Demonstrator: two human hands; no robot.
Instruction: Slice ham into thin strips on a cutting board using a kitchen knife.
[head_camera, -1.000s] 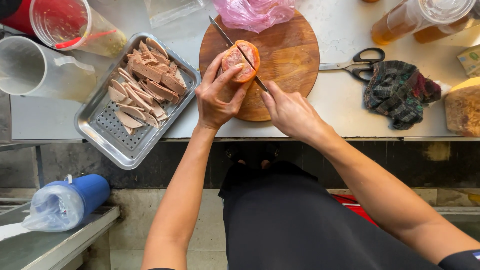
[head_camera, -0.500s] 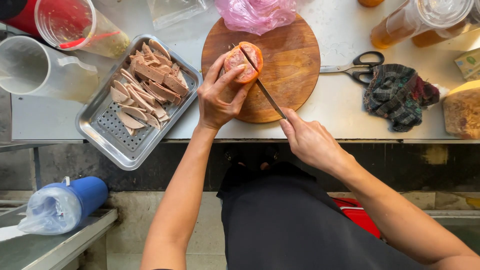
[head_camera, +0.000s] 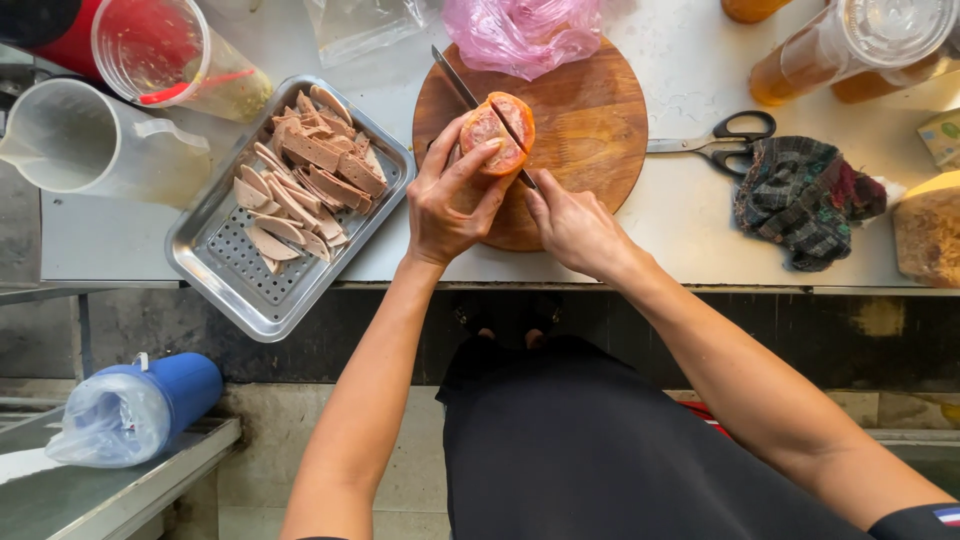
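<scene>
A round wooden cutting board (head_camera: 590, 130) lies on the white counter. On it stands a thick pinkish sausage log with an orange casing (head_camera: 500, 130). My left hand (head_camera: 450, 195) grips the log from the near side and steadies it. My right hand (head_camera: 570, 225) holds a long knife (head_camera: 470, 95), whose blade runs down through the log's cut face with its tip pointing to the far left.
A perforated metal tray (head_camera: 235, 275) with several sausage slices sits left of the board. Scissors (head_camera: 715, 140) and a dark cloth (head_camera: 810, 200) lie to the right. A pink plastic bag (head_camera: 520, 35), a clear jug (head_camera: 90, 150), cups and bottles stand at the back.
My right hand has pushed forward toward the log, driving the knife blade further through it. My left hand keeps its hold on the log.
</scene>
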